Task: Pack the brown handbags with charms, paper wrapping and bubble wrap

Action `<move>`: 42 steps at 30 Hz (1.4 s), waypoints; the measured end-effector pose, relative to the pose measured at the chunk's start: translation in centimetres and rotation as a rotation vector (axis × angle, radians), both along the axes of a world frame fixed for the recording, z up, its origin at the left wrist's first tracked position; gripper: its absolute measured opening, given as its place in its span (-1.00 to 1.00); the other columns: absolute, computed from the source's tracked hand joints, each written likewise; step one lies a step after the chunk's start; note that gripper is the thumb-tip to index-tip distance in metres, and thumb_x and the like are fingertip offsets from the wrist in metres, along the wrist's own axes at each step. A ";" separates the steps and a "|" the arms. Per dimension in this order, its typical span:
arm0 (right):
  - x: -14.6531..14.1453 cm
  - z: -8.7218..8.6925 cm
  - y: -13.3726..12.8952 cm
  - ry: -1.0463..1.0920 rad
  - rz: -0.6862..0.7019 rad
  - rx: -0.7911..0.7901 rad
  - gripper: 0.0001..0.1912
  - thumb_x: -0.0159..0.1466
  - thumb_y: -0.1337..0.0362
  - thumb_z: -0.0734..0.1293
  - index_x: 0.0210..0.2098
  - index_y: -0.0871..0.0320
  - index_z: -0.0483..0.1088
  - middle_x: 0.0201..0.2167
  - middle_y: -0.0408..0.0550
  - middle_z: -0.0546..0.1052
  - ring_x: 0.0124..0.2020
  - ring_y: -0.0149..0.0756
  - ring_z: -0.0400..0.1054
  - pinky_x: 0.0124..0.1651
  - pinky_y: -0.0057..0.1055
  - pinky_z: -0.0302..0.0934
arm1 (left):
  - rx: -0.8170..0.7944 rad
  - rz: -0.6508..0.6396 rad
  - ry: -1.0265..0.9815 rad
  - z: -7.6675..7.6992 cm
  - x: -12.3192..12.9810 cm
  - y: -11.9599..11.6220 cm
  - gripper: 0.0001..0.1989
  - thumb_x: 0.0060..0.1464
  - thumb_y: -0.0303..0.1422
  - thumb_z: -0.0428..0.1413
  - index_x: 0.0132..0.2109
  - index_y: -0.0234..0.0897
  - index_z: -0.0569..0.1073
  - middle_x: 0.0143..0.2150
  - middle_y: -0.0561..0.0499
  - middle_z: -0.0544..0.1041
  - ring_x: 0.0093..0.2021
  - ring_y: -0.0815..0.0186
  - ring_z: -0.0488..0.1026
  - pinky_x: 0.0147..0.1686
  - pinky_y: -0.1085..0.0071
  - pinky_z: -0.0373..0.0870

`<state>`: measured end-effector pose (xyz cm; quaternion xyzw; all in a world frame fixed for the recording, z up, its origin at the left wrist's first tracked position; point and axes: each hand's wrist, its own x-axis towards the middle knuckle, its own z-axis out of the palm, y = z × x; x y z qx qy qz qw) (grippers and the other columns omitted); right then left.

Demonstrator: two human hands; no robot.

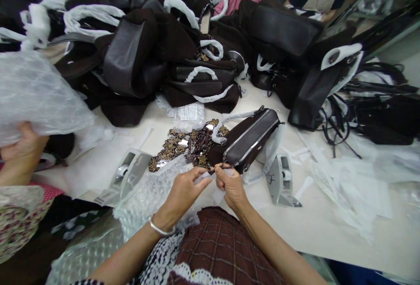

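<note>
A dark brown handbag [252,138] lies on the table in front of me, its zippered top turned up and one handle wrapped in white padding. At its near end, my left hand [188,192] and my right hand [231,184] pinch a thin dark strap [215,170] between fingers and thumbs. A bit of white wrapping shows by the left fingers. Left of the bag lies a heap of leopard-patterned flower-shaped charms [183,145], some with shiny faces. Bubble wrap [154,193] spreads beside my left forearm.
Many dark handbags [131,53] with white-wrapped handles pile up across the back. Grey tape dispensers [284,180] stand on both sides. At left, a co-worker's hand [24,149] holds bubble wrap. Plastic sheets [348,193] and paper scraps lie at right. Other people sit beyond the pile.
</note>
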<state>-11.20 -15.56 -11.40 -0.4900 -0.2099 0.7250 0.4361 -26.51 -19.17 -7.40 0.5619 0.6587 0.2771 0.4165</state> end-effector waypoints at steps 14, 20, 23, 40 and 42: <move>3.2 0.3 -0.1 0.110 0.119 -0.083 -0.51 0.01 0.02 0.55 -0.18 0.19 0.49 -0.62 -0.29 0.26 -0.64 -0.58 -0.09 -0.63 -0.57 -0.24 | 0.201 -0.109 0.127 -1.3 2.3 2.2 -0.59 0.14 -0.37 0.19 0.11 -0.19 0.31 -0.08 -0.03 0.60 -0.10 0.24 0.58 -0.11 0.34 0.50; 6.8 2.8 -1.2 -0.550 0.248 0.148 -0.70 0.10 0.07 0.49 -0.31 0.16 0.54 -0.55 -0.16 0.43 -0.54 -0.42 0.23 -0.49 -0.47 0.11 | 0.276 -0.153 0.219 -0.8 3.0 3.2 -0.54 0.17 -0.37 0.17 0.17 -0.19 0.21 -0.12 -0.03 0.59 -0.14 0.25 0.59 -0.15 0.37 0.53; 8.3 4.4 -0.3 -0.841 0.179 0.508 -0.85 0.21 0.15 0.43 -0.35 0.10 0.53 -0.35 -0.07 0.54 -0.28 -0.26 0.40 -0.17 -0.34 0.26 | 0.261 -0.180 0.232 -0.2 3.8 4.3 -0.51 0.18 -0.38 0.16 0.19 -0.19 0.18 -0.09 -0.05 0.58 -0.10 0.24 0.57 -0.11 0.36 0.52; 10.3 5.8 7.4 -1.216 0.930 1.070 -0.40 0.24 0.24 0.41 0.25 -0.03 0.23 -0.10 -0.06 0.48 -0.19 -0.25 0.45 -0.22 -0.37 0.37 | -0.065 -0.247 0.514 0.6 2.9 1.5 -0.72 0.27 -0.15 0.01 -0.03 -0.22 0.39 -0.14 -0.14 0.61 -0.18 0.07 0.59 -0.24 0.25 0.46; 10.1 5.7 8.3 -1.225 1.019 1.069 -0.35 0.22 0.26 0.42 0.26 -0.03 0.20 -0.12 -0.07 0.49 -0.22 -0.25 0.45 -0.22 -0.35 0.36 | -0.062 -0.271 0.601 0.6 3.7 1.8 -0.74 0.30 -0.17 -0.05 -0.09 -0.23 0.40 -0.19 -0.14 0.62 -0.22 0.09 0.60 -0.33 0.33 0.42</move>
